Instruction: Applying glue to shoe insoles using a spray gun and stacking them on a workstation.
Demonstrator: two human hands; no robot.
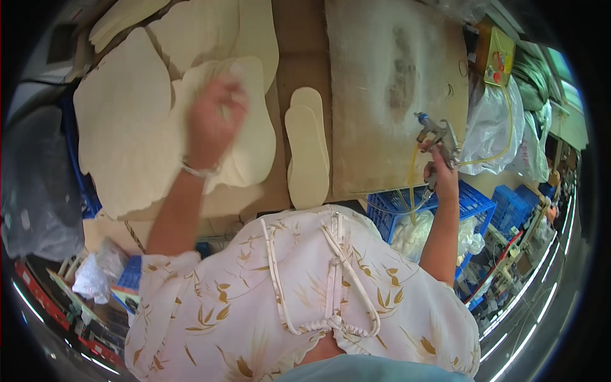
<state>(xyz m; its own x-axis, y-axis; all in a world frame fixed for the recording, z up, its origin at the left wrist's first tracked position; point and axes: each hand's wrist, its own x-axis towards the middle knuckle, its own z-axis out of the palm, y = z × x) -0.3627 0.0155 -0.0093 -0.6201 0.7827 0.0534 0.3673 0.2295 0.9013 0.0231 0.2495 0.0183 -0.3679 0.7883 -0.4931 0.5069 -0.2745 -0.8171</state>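
Head view. The board [366, 146], brown with a whitish coating and a darker central patch, is the reference. At its near right corner, the right hand [440, 170] is closed around the grip of a spray gun [439, 134]; the nozzle is over the board and directed toward its far left side. Yellowish hose [508, 130] runs right of the board, near a yellow can [499, 56] and a clear bag [490, 130].

Just left of the board, cream insoles [308, 156] lie overlapping, at least two in number. Farther left lie cream sheets [124, 121] with curved outlines, overlapping one another. The left hand [219, 111] is over these sheets, well apart from the board, fingers bent and motion-blurred; whether it grips or touches anything cannot be determined. A bracelet [198, 170] is on that wrist. Below the board's near right corner is a blue crate [470, 200].
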